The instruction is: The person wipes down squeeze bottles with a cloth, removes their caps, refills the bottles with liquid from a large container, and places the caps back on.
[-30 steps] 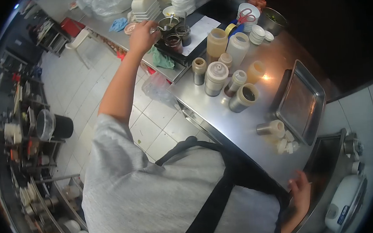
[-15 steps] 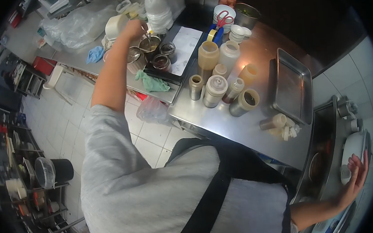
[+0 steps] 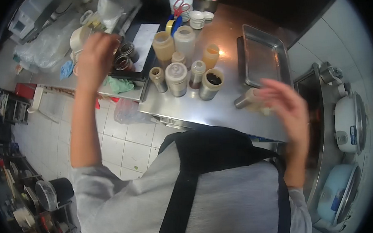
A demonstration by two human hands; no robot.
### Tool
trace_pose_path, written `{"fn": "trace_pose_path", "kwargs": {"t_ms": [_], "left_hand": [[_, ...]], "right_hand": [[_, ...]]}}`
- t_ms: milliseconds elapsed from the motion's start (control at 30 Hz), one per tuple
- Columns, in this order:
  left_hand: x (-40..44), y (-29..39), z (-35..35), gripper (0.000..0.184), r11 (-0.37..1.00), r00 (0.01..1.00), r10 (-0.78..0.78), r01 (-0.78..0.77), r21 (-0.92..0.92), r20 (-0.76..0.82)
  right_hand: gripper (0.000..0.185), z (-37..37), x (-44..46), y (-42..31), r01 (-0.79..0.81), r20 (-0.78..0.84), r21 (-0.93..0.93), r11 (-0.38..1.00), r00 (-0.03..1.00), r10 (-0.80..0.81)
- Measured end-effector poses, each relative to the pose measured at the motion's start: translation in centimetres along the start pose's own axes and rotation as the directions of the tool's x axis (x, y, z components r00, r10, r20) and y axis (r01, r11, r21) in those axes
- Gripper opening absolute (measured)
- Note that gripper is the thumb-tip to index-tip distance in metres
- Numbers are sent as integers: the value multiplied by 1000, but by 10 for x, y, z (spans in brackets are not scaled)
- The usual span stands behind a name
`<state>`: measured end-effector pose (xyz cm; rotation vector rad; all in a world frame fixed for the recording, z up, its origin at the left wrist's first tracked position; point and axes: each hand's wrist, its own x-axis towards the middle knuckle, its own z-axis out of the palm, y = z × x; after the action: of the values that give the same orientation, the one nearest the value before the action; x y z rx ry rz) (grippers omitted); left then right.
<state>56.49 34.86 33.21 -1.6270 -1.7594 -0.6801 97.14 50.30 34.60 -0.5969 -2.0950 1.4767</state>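
Note:
My left hand [image 3: 98,55] is raised over the left counter, beside the dark sauce jars [image 3: 123,63]. Its fingers are blurred and bent, and I cannot make out whether they hold anything. Over the right part of the steel table [image 3: 177,112], my right hand [image 3: 282,101] is spread and blurred by motion, with nothing seen in it. Just left of its fingers lies a small bottle [image 3: 246,99] on its side. Several sauce bottles stand upright between the hands, among them a capped one [image 3: 177,79] and an open one with dark liquid [image 3: 212,83].
A metal tray [image 3: 267,59] leans on the right side of the table. Red scissors [image 3: 182,6] and white bowls [image 3: 197,19] are at the back. A green cloth [image 3: 120,84] lies at the left counter's edge. Rice cookers [image 3: 348,124] stand at far right.
The view has turned, so the tables shift left. My left hand has come back from the containers it was reaching over. My right hand has risen from low at the right to above the table.

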Motion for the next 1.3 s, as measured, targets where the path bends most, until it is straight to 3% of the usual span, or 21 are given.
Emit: {"fn": "trace_pose_path", "kwargs": {"t_ms": [33,67,133,233,300,333,400,467,500,533,600,633,700,733,800,1033,1133,1300], "left_hand": [[2,38,-1,21,994,991,91,-96,-45,-98],[4,74,5,23,975,977,141,-166,-150,-163],[1,141,25,26,893,955,178,-258,-370,-237],[-4,229,63,34,735,949,162,-299,-609,-270],[-10,263,89,37,593,952,171,-304,-745,-253],[-14,276,98,38,508,976,119,-218,-833,-182],[-24,296,114,41,307,999,47,-36,-951,-23],[-42,299,142,54,287,985,-52,171,-942,163],[-53,299,162,61,272,963,-97,270,-924,253],[-67,302,187,80,287,918,-172,395,-873,358],[-74,305,220,83,374,893,-178,450,-811,413],[-76,308,234,84,416,879,-183,475,-776,440],[-77,315,257,80,328,863,-149,504,-799,483],[-78,318,267,79,282,843,-137,536,-796,520],[-87,325,288,71,209,829,-149,559,-802,539],[-89,326,294,63,231,853,-178,520,-822,490],[-88,325,294,62,222,854,-171,519,-825,491],[-90,324,297,61,227,862,-182,504,-833,472]], "right_hand": [[41,19,11,8,-123,74,185,975,991,111],[45,29,23,27,-86,198,317,944,980,23],[50,52,32,46,-158,189,728,667,982,27],[53,51,15,60,-52,7,918,392,993,117],[48,37,-8,68,14,-104,899,438,978,182],[47,25,-21,82,30,-151,877,479,965,216],[47,0,-45,107,44,-262,816,576,917,301],[45,-43,-62,121,-250,-286,450,857,869,403],[45,-56,-66,126,-390,-314,216,895,840,442],[43,-62,-64,120,-468,-346,-89,879,842,413],[40,-76,-51,93,-504,-370,-639,581,864,342],[37,-81,-46,91,-379,-299,-759,530,925,233],[32,-90,-28,89,-104,-97,-927,361,995,38],[24,-90,-16,82,-25,-36,-944,328,999,-28],[18,-92,3,76,87,87,-963,254,996,-10],[15,-70,49,69,346,355,-935,85,924,146],[15,-55,62,70,414,386,-910,-5,853,351],[15,-40,67,81,462,405,-885,-48,818,408]]}}
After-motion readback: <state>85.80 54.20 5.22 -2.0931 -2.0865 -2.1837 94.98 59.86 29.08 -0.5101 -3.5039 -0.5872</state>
